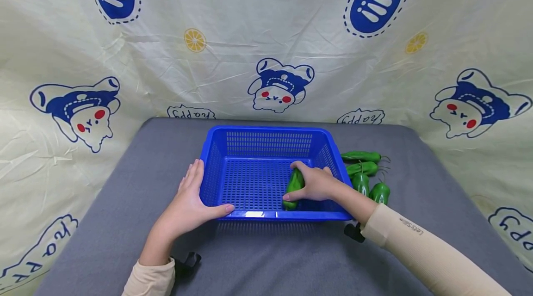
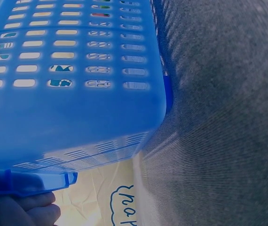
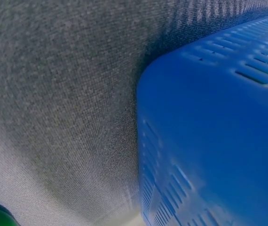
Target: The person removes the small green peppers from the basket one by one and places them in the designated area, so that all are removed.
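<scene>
A blue plastic basket (image 1: 254, 215) with slotted walls stands on the grey cloth. My left hand (image 1: 187, 206) rests at its front left corner, thumb along the front rim and straight fingers against the left side. In the left wrist view, fingertips (image 2: 44, 214) show by the basket's rim (image 2: 30, 181). Inside the basket, toward the right, my right hand (image 1: 316, 184) holds a green pepper (image 1: 294, 187) between thumb and fingers. The pepper lies lengthwise front to back, low over the slotted floor; the hand covers part of it. The right wrist view shows the basket's outer wall (image 3: 218, 127).
Several green peppers lie on the cloth just right of the basket, among them a long one (image 1: 361, 156) at the back and a rounder one (image 1: 380, 193) in front. A pale printed curtain (image 1: 225, 74) hangs behind the grey table (image 1: 166, 148).
</scene>
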Demonstrator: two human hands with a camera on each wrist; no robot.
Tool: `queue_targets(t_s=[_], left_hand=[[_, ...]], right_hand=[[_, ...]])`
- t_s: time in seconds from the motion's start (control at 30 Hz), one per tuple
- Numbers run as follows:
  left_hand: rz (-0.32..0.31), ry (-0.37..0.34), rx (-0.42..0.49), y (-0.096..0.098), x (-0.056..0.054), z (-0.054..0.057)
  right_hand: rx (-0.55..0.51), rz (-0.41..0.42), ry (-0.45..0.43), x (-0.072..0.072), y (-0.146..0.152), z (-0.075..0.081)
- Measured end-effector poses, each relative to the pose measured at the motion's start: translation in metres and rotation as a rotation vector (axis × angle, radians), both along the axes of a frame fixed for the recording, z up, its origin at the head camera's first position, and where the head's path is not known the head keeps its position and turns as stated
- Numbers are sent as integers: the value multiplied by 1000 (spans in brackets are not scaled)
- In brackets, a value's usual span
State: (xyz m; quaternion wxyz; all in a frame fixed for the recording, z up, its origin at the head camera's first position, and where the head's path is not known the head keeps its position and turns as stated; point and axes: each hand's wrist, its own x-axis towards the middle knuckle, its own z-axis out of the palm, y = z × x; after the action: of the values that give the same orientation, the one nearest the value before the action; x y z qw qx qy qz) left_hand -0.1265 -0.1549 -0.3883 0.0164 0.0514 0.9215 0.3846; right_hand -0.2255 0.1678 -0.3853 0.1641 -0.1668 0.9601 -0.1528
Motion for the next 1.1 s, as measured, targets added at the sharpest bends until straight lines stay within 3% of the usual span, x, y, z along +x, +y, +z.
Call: queue_targets(t_s=[0.37, 1.1], left_hand=[[12, -15, -1, 2, 0, 0], [17, -19, 2, 3, 1, 1]], right_hand=[[-43, 43, 183, 5, 1, 5], [-169, 29, 360, 5, 9, 26]])
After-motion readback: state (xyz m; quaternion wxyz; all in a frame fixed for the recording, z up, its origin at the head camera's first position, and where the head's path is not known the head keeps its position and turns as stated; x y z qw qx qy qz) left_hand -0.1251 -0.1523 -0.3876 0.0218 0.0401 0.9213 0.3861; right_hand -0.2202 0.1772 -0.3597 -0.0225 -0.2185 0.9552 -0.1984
